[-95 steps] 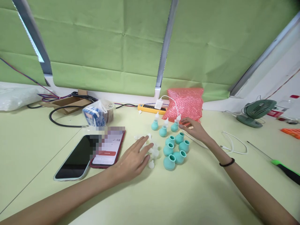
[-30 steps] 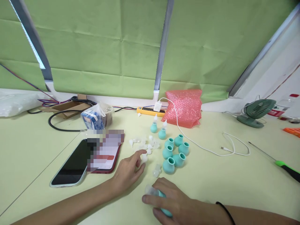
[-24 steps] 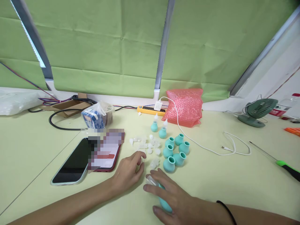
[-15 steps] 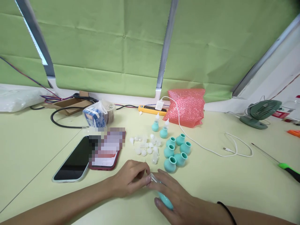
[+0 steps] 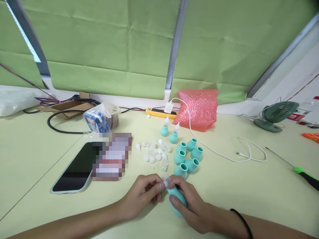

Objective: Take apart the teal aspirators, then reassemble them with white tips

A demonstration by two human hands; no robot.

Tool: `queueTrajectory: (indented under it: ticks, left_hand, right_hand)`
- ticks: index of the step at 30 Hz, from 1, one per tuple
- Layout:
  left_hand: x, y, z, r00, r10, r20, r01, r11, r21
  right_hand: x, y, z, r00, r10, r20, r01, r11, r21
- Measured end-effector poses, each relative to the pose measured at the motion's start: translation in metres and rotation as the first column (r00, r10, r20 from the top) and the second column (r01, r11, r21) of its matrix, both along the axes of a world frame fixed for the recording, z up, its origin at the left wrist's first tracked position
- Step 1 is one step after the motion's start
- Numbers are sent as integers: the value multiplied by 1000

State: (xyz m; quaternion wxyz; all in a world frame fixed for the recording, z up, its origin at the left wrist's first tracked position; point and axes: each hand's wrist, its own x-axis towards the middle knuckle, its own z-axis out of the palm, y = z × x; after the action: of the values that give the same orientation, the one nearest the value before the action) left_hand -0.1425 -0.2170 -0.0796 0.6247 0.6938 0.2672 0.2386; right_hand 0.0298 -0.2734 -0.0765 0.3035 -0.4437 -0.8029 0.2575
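My right hand is wrapped round a teal rubber bulb just above the pale green table. My left hand pinches a small clear plastic tip at the bulb's neck. Both hands meet near the table's front. Just beyond them stand several open teal bulbs in a cluster. Two teal bulbs fitted with clear tips stand farther back. Several loose clear tips lie scattered left of the cluster.
Two phones lie at the left. A pink bubble-wrap bag, a yellow power strip and a white charging cable are at the back. A small green fan and a green-handled screwdriver sit at the right.
My right hand took a tipped bulb from the back row and brought it to the front. My left hand left the loose tips and now pinches the tip at the bulb's neck.
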Motion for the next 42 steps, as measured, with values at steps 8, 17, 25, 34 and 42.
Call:
queueTrajectory:
  ticks: [8, 17, 25, 34, 42]
  left_hand:
    - [0, 1, -6, 985, 163, -60, -152, 975, 165]
    - [-3, 1, -5, 985, 168, -31, -143, 910, 388]
    - [-4, -2, -12, 985, 162, 56, -160, 756, 635]
    - [1, -3, -15, 963, 242, 119, -248, 620, 745]
    - [2, -4, -13, 931, 240, 276, -365, 631, 684]
  right_hand:
    - [-3, 2, -17, 996, -75, -55, 79, 995, 63]
    - [-7, 4, -22, 988, -144, -57, 151, 977, 151]
    - [-9, 2, -23, 979, -202, 20, 185, 928, 324]
    - [-15, 0, -24, 969, -239, 65, 194, 897, 397]
    - [-15, 2, -25, 965, -262, -11, 252, 915, 316]
